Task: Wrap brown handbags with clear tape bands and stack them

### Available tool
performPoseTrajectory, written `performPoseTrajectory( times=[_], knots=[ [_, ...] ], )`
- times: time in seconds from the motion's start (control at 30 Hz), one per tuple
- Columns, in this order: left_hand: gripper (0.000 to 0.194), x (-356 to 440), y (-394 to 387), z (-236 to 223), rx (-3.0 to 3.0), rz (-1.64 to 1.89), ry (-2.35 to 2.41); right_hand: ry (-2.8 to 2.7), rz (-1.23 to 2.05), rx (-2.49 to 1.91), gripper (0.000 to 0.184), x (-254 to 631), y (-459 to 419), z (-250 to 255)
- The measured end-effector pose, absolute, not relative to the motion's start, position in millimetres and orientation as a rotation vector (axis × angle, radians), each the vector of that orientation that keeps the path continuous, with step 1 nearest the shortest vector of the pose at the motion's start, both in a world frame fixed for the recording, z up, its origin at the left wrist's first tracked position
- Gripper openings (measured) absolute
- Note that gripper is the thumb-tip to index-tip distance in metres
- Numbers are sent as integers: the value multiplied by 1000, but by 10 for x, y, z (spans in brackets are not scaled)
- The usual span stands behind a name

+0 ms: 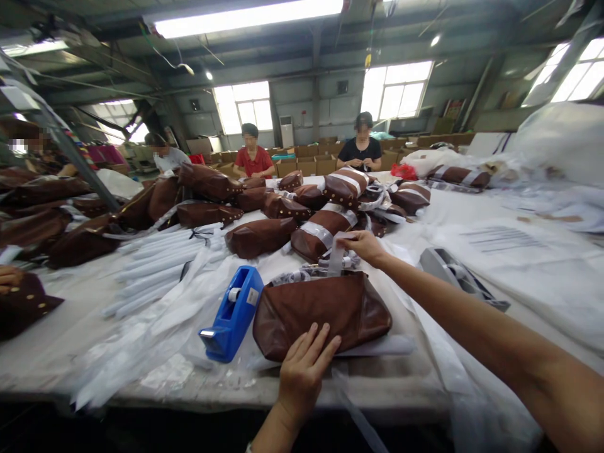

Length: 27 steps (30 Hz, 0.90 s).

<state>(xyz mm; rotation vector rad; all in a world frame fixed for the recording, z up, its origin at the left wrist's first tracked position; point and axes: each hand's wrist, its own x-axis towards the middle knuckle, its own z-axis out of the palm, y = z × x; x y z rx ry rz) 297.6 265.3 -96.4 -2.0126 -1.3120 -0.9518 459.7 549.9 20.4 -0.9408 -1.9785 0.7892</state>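
A brown leather handbag (pixel 321 305) lies on its side at the table's front edge, with white wrapping sheet (pixel 384 347) showing under it. My left hand (pixel 304 365) rests on the bag's near side, fingers stretched out and holding nothing. Beyond the bag's far edge, my right hand (pixel 363 246) pinches a whitish translucent strip (pixel 336 258) that hangs down toward the bag's wrapped handles (pixel 306 272). Just left of the bag stands a blue tape dispenser (pixel 236 311).
More brown handbags (pixel 259 237), some banded with white wrap, are heaped across the table. White rolls (pixel 153 270) lie at left, a grey tape dispenser (pixel 455 274) at right. Several people sit around the table; another person's hand (pixel 8 278) shows at far left.
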Motion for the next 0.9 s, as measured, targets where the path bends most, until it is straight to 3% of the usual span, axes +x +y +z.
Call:
performPoseTrajectory(
  times=[0.2, 0.4, 0.6, 0.7, 0.9],
  knots=[
    [59, 2973, 2659, -980, -2027, -937, -1331, -2100, 693, -730, 22, 5106, 4489, 120],
    [55, 2990, 2616, -981, -2098, -814, -1347, -2319, 309, -353, 44, 5349, 3821, -452],
    [34, 3174, 2681, -829, -2196, -574, -1353, -2349, 187, -297, 44, 5376, 3879, -638],
    [40, 3218, 2758, -831, -2283, -501, -1241, -2336, 199, -264, 42, 5389, 3888, -642],
    [60, 3199, 2767, -975, -2267, -696, -1237, -2259, 241, -278, 39, 5426, 3747, -605]
  ],
)
